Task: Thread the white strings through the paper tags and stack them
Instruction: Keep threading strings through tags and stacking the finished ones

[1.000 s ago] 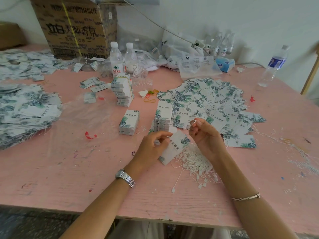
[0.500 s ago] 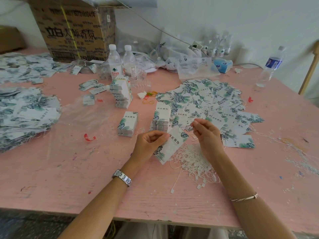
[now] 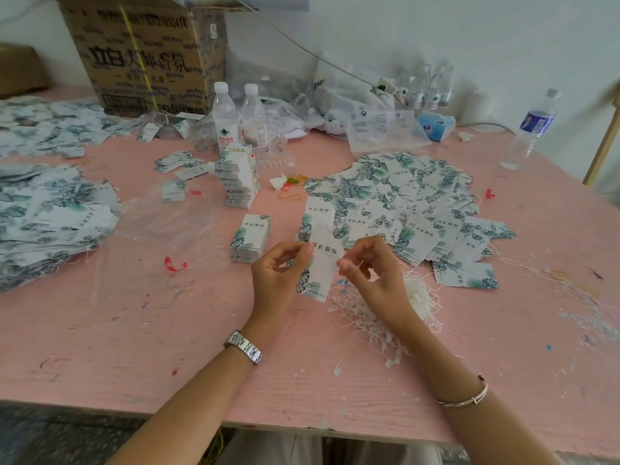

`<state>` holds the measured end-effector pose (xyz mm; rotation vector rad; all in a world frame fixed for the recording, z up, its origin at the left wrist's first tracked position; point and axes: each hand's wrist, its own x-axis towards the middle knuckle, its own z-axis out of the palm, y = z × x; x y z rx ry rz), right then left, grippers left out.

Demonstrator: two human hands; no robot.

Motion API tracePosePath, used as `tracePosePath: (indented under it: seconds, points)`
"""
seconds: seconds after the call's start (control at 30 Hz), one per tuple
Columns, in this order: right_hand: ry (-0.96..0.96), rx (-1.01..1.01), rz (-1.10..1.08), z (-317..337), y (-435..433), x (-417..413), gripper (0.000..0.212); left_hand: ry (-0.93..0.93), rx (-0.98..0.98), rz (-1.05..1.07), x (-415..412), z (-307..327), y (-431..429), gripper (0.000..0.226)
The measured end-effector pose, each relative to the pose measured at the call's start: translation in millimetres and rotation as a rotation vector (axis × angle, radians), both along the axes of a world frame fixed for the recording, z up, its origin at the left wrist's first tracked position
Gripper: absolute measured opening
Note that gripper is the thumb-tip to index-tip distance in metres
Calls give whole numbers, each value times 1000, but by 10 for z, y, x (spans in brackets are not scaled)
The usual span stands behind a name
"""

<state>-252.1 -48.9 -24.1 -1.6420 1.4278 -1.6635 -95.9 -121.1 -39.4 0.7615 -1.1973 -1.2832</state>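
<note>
Fingers of the left hand [image 3: 280, 281] pinch one paper tag [image 3: 320, 263] by its left edge above the worktop [image 3: 134, 330]. Fingers of the right hand [image 3: 374, 275] pinch one white string [image 3: 359, 264] at the tag's right edge. Three neat tag stacks [image 3: 250, 238] stand beyond.

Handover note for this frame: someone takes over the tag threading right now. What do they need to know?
Left hand pinches one paper tag by its left edge. Right hand pinches a white string at the tag's right edge; whether it is through the hole cannot be told.
String pile lies under the right hand, loose tags spread beyond it, a short stack sits left of the hands.
Done: heap of strung tags at far left.
Left: thread this tag, stack it, work through the loose tags.
</note>
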Motion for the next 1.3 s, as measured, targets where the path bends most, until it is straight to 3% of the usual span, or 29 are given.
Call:
tracePosePath:
  seconds: [0.1, 0.23, 0.5, 0.67, 0.9, 1.07, 1.3]
  points:
    - [75, 20, 94, -9, 0, 22, 30, -19, -32, 48, -1, -26, -10, 13]
    - [190, 58, 136, -32, -9, 26, 11, -71, -99, 92, -3, -32, -6, 10]
    - [89, 65, 83, 6, 7, 9, 4, -83, -72, 169, -23, -20, 5, 10]
    - [154, -25, -71, 39, -31, -74, 6, -74, -60, 143, -32, -20, -2, 13]
    - [319, -183, -532, 69, -71, -403, 14, -98, -66, 128, -15, -22, 9, 28]
    - [350, 83, -946, 28, -74, -798, 23, -129, -87, 106, -19, -18, 33, 27]
    - [434, 433, -1053, -20, -30, -946, 25, -171, -190, 60, -22, 3, 81, 30]
